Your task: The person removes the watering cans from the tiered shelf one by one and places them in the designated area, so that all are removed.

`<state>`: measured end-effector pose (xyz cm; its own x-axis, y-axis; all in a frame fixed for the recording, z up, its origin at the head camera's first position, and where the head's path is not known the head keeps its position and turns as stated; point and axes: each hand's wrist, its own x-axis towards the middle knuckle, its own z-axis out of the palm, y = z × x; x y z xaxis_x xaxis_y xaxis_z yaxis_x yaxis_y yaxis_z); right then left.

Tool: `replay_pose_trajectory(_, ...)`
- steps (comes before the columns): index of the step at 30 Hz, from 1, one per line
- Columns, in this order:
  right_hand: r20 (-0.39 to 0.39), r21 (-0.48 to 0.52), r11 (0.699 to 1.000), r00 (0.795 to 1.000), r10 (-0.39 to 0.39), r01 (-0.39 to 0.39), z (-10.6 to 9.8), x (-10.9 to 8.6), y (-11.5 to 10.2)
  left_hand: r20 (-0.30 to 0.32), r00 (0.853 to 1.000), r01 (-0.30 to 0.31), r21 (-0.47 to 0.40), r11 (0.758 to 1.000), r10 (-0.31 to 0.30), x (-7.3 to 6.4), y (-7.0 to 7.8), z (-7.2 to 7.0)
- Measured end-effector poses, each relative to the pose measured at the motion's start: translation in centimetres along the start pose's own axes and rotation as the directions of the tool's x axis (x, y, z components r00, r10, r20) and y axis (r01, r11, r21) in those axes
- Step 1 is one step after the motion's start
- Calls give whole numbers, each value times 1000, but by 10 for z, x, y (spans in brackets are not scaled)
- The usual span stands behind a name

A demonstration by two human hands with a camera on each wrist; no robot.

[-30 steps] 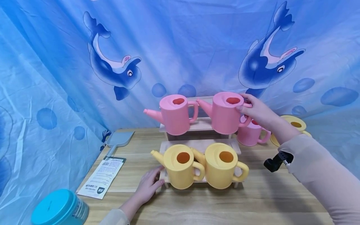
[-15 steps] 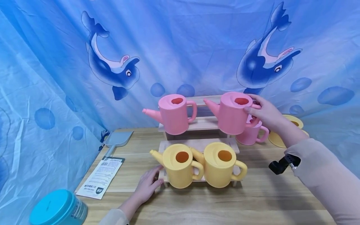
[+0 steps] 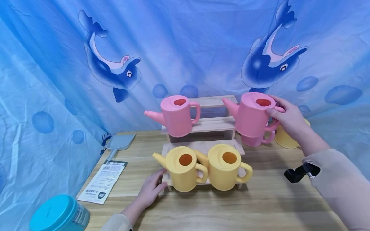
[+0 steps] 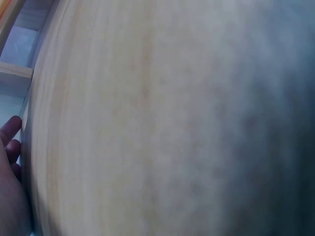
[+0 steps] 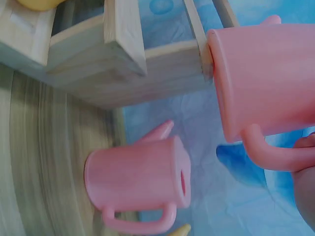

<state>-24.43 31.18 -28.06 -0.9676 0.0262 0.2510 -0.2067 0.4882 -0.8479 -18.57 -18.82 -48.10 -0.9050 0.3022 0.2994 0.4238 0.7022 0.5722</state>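
Observation:
My right hand [image 3: 289, 114] grips the handle of a pink watering can [image 3: 251, 115], held off the right end of a stepped wooden stand [image 3: 212, 123]. The right wrist view shows this pink watering can [image 5: 266, 78] close up, its base beside the stand's upper steps. Another pink watering can [image 3: 177, 117] stands on the stand's left side, spout to the left. Two yellow watering cans [image 3: 182, 170] sit side by side on the lowest step. My left hand [image 3: 150, 189] holds the stand's lower left corner; only some fingers [image 4: 11, 130] show in the left wrist view.
Below the held can, a pink watering can [image 5: 133, 177] stands on the table, with a yellow one [image 3: 284, 138] behind my right arm. At left lie a grey dustpan [image 3: 121, 142], a printed packet [image 3: 102, 183] and a blue-lidded tub [image 3: 57, 213]. A dolphin-print curtain [image 3: 185, 48] hangs behind.
My right hand has carried the pink watering can to the right, away from the other pink one and off the stand's upper steps. The left hand stays at the stand's corner.

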Motion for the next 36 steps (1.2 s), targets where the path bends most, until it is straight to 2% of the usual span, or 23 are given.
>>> replay_pose_trajectory(6, -49, 28, 1000, 999, 10, -8, -13, -5, 15, -12, 1000, -6, 3, 1000, 6, 1, -1, -1)
replay_pose_trajectory(9, -62, 10, 1000, 998, 26, -26, -19, -9, 24, -7, 1000, 0, 3, 1000, 0, 1, -1, 0)
replay_pose_trajectory(20, -33, -31, 993, 993, 117, -118, -31, -30, 58, -2, 1000, 8, 7, 1000, -8, 3, 0, -1)
replay_pose_trajectory(29, -29, -20, 991, 991, 133, -134, -18, -39, 86, -7, 1000, 19, -4, 1000, -19, 2, -1, 1)
replay_pose_trajectory(33, -22, -66, 987, 989, 145, -146, -7, -45, 99, -7, 1000, 12, 2, 1000, -12, 2, 0, 1)
replay_pose_trajectory(36, 26, 4, 985, 985, 172, -172, 3, -53, 111, 1, 1000, 15, 7, 1000, -15, -1, 0, 1)
